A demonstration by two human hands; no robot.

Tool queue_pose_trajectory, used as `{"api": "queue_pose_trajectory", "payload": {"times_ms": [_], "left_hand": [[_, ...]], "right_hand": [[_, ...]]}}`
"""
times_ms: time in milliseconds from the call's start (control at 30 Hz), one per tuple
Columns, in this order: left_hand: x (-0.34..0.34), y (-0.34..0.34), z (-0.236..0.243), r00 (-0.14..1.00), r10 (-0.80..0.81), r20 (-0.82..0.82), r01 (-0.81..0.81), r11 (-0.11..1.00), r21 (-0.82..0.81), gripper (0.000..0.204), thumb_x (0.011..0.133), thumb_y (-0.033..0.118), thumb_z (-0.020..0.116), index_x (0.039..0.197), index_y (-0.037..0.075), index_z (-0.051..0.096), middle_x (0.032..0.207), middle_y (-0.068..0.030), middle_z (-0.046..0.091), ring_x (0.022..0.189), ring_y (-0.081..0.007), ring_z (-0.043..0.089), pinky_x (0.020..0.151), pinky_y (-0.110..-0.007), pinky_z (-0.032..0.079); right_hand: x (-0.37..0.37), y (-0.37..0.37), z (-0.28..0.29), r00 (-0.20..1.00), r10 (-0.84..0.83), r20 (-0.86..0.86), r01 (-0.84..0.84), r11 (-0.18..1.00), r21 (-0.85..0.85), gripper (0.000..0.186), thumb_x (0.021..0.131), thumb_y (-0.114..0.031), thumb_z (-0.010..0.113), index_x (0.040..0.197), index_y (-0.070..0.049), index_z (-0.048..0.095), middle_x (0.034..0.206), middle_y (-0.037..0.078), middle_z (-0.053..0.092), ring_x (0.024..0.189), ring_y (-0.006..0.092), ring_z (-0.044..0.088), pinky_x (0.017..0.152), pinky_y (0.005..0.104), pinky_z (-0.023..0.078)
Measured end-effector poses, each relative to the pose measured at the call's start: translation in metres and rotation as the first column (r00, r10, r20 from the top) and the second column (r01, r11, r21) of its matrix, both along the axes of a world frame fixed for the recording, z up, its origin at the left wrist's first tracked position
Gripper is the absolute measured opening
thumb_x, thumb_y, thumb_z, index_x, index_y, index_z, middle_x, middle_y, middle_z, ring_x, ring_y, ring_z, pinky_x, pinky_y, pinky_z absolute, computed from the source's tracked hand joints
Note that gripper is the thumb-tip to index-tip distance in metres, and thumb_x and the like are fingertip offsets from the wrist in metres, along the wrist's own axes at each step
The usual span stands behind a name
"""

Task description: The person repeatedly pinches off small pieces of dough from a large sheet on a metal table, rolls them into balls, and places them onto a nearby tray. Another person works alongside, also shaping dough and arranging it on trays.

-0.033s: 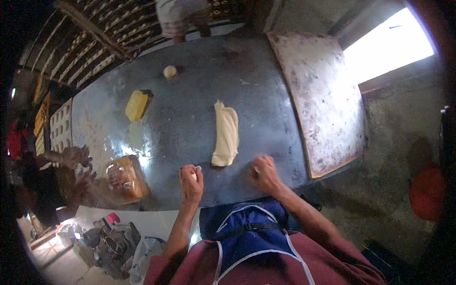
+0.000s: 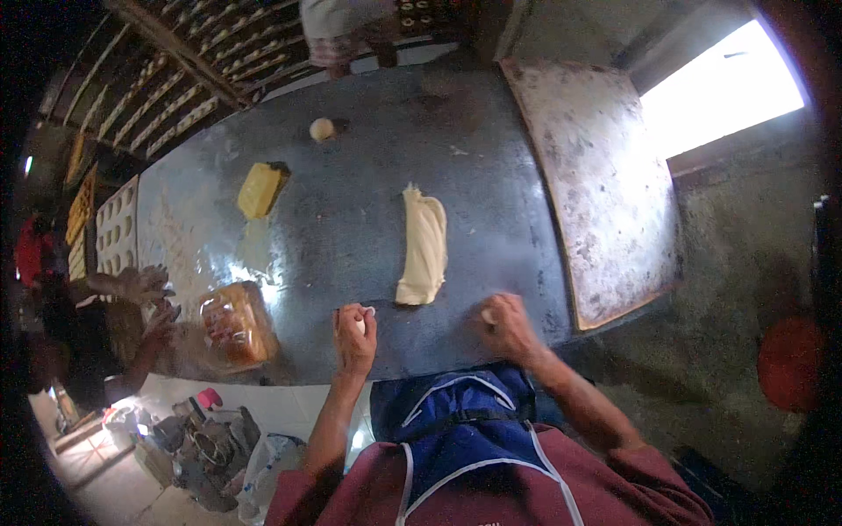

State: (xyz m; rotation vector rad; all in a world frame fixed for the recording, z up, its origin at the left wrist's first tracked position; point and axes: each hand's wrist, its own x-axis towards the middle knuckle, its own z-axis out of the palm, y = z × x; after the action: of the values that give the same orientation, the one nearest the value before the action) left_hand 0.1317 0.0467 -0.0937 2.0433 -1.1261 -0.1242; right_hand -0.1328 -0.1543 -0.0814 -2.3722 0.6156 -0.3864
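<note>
My left hand (image 2: 354,340) is closed at the table's near edge, with a bit of pale dough (image 2: 360,326) showing between its thumb and fingers. To the right, my right hand (image 2: 510,326) is curled low over the table, slightly blurred. Something small and pale peeks out at its thumb side, too unclear to name. Between and beyond both hands lies a long, folded strip of pale dough (image 2: 424,250), touched by neither. Farther off sit a round dough ball (image 2: 322,130) and a yellow block (image 2: 260,190) that looks like butter or margarine.
A plastic-wrapped loaf (image 2: 235,324) stands left of my left hand, close to a co-worker's hands (image 2: 151,298). A stained flat board (image 2: 605,193) covers the table's right side. At the left end is a tray with round hollows (image 2: 117,230). Another person (image 2: 342,35) stands across the table.
My right hand has shifted a little to the right. My left hand keeps its place, and the dough strip looks unchanged. The whole view has swung slightly.
</note>
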Motion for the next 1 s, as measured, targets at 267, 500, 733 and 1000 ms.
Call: {"api": "queue_pose_trajectory", "payload": {"times_ms": [267, 500, 733, 1000], "left_hand": [[0.004, 0.004, 0.049, 1.0, -0.025, 0.012, 0.024, 0.998, 0.056, 0.022, 0.091, 0.009, 0.073, 0.11, 0.004, 0.062, 0.102, -0.0099, 0.065, 0.096, -0.0298, 0.065, 0.086, -0.042, 0.051], [-0.02, -0.023, 0.11, 0.142, -0.136, -0.98, -0.201, 0.966, -0.163, 0.014, 0.092, 0.007, 0.072, 0.105, 0.005, 0.067, 0.101, -0.0047, 0.068, 0.092, -0.0128, 0.065, 0.078, -0.028, 0.054], [0.008, -0.018, 0.119, 0.352, -0.361, -0.864, 0.304, 0.917, -0.259, 0.012, 0.09, 0.007, 0.074, 0.1, 0.003, 0.067, 0.099, -0.0037, 0.068, 0.091, -0.0105, 0.064, 0.077, -0.028, 0.055], [0.019, 0.014, 0.05, 0.987, -0.139, 0.083, 0.127, 0.983, 0.134, 0.02, 0.085, 0.007, 0.076, 0.101, 0.003, 0.064, 0.093, -0.0116, 0.058, 0.088, -0.0319, 0.06, 0.081, -0.044, 0.049]], "right_hand": [[0.011, 0.0, 0.057, 0.965, -0.136, -0.225, 0.19, 0.953, 0.236, 0.033, 0.092, -0.011, 0.071, 0.123, -0.002, 0.066, 0.113, 0.014, 0.064, 0.102, 0.0272, 0.062, 0.086, 0.0407, 0.051], [0.109, 0.011, 0.098, 0.973, 0.069, 0.222, -0.215, 0.628, 0.748, 0.034, 0.095, -0.022, 0.073, 0.123, -0.003, 0.071, 0.108, 0.008, 0.071, 0.097, 0.0162, 0.065, 0.089, 0.0334, 0.052], [0.097, -0.003, 0.136, 0.881, 0.465, 0.091, -0.355, 0.522, 0.775, 0.036, 0.085, -0.022, 0.082, 0.113, -0.002, 0.073, 0.103, 0.014, 0.072, 0.102, 0.0279, 0.068, 0.093, 0.0393, 0.051], [-0.021, -0.023, 0.072, 0.969, 0.173, -0.176, -0.121, 0.955, 0.27, 0.05, 0.08, -0.033, 0.083, 0.119, -0.007, 0.067, 0.124, 0.015, 0.056, 0.118, 0.0352, 0.054, 0.098, 0.0466, 0.045]]}}
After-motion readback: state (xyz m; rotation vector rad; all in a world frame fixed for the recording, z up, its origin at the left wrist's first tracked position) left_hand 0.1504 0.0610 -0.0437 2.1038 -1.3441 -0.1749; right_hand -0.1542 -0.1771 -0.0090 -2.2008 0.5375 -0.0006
